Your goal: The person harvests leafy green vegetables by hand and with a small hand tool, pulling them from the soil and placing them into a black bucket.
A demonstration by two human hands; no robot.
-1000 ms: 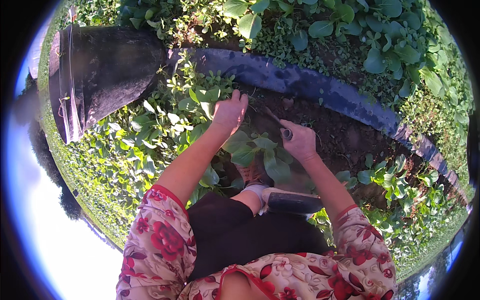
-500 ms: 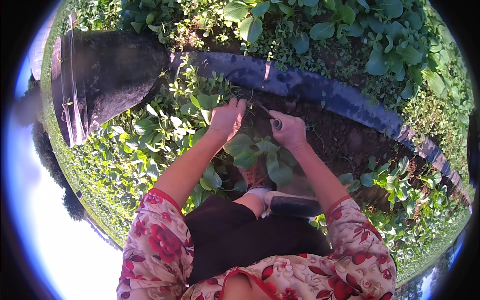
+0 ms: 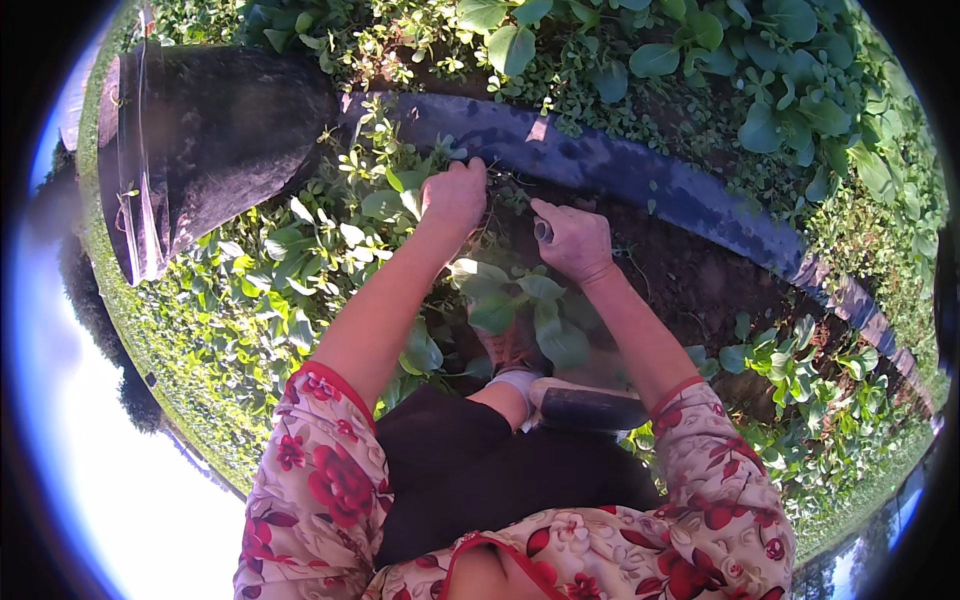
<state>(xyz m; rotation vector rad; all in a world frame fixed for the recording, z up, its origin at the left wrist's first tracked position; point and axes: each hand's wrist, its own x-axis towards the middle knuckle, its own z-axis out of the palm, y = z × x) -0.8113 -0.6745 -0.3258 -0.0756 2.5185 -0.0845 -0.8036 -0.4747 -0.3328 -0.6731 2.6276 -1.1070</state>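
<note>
My left hand is closed beside low weeds, just short of the dark strip. Thin weed stems show at its fingers, though the pinch itself is mostly hidden. To its right, my right hand wraps round a small hand tool. The round end of its handle pokes out of the fist; its working end is hard to make out against the soil. A broad-leaved green plant grows between my forearms, close under both hands.
A large black bucket lies on its side at the far left. A dark hose-like strip curves across the bed beyond my hands. Bare soil lies to the right. More leafy plants grow beyond the strip. My shoe is below.
My left hand has moved slightly away from me, toward the strip. My right hand has also shifted a little farther off, and the tool's thin shaft no longer shows clearly.
</note>
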